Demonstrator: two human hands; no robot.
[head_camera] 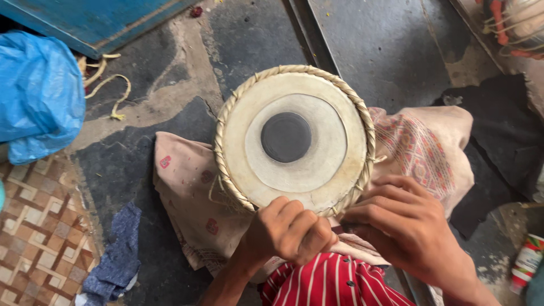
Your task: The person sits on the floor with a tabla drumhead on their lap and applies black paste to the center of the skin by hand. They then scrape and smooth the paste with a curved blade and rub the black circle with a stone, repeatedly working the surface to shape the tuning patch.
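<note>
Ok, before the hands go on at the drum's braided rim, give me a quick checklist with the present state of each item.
1. Drum seated on the cloth, head up: ok.
2. Left hand closed at the near rim: ok.
3. What the left fist grips: cannot tell.
4. Right hand at the braided rim: ok.
5. Drumhead and black centre patch free of tears: ok.
6. Side lacing: cannot tell, hidden.

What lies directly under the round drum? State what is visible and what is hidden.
A pale patterned cloth spreads under the drum on the dark floor. The drum's body and the cloth beneath it are hidden.
</note>
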